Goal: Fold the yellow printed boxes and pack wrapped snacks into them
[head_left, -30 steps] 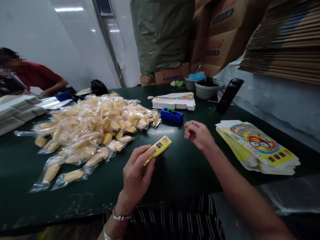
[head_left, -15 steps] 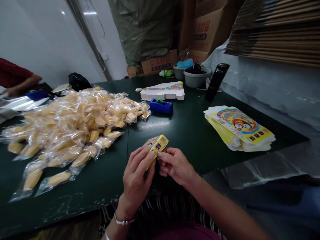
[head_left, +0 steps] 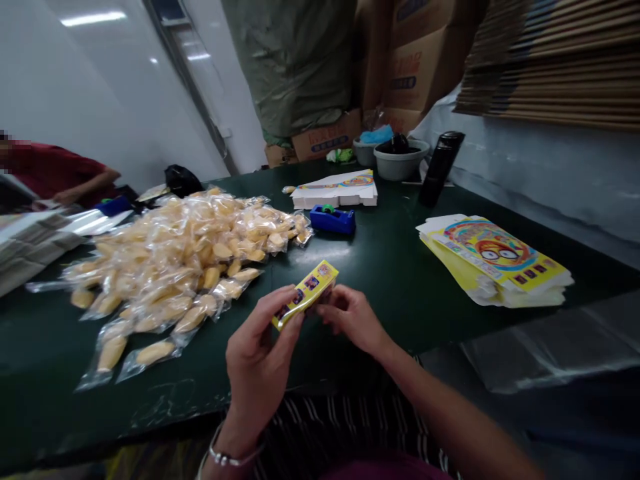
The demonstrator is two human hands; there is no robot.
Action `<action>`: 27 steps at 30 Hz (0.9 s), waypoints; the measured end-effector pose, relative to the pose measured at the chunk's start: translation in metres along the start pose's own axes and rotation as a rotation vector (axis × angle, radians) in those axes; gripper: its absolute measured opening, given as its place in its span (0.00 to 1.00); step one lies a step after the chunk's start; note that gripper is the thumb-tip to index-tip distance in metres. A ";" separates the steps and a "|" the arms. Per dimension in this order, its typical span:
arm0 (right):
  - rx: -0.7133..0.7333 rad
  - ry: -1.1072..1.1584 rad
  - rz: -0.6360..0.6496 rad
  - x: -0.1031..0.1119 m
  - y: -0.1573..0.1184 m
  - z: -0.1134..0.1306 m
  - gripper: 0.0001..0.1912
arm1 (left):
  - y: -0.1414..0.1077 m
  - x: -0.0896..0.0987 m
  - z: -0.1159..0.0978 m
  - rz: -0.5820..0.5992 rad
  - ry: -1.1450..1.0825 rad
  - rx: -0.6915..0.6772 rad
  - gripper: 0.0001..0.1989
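Note:
A small yellow printed cardboard box [head_left: 309,288] is held above the near edge of the table, tilted with its narrow side up. My left hand [head_left: 265,343] grips its near end, thumb on one side and fingers on the other. At the far right end, my right hand [head_left: 356,320] has its fingers curled and pressed against the box; the exact spot they pinch is hidden behind it. To the left lies a large heap of yellowish, oval pieces in clear plastic wrappers [head_left: 200,247]. A blue tape dispenser [head_left: 333,220] with a green core stands beyond the box.
Flat printed yellow cartons [head_left: 505,257] are stacked on the right. Behind the dispenser lies a white carton stack [head_left: 335,190]. Further back are a black bottle [head_left: 443,167] and grey basins [head_left: 400,163]. Another person in a red sleeve [head_left: 75,170] sits at far left.
The box has rolled in my hands, bringing its narrow yellow side upward. My left hand has shifted left and opened its grip along the edges. The view has swung slightly left.

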State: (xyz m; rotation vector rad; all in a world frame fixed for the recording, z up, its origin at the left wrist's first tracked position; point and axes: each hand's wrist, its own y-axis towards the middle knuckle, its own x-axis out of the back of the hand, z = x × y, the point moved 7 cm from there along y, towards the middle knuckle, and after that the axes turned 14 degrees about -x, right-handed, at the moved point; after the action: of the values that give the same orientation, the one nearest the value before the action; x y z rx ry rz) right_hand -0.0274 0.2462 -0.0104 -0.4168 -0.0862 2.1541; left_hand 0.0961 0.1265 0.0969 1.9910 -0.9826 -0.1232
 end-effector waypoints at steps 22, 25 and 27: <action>-0.136 0.036 0.280 -0.137 -0.006 -0.038 0.21 | -0.065 0.061 0.035 0.339 0.644 0.128 0.44; -0.158 0.007 0.470 -0.178 -0.016 -0.038 0.20 | -0.037 0.125 0.034 0.352 0.750 0.066 0.43; -0.156 -0.102 0.564 -0.190 -0.015 -0.038 0.19 | -0.015 0.203 0.039 0.281 0.905 0.111 0.40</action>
State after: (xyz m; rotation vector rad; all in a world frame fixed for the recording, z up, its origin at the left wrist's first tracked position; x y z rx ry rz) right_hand 0.0973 0.0986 0.0067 -0.4596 -0.2157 2.7367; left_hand 0.2263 -0.0331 0.1167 1.6822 -0.6453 0.9227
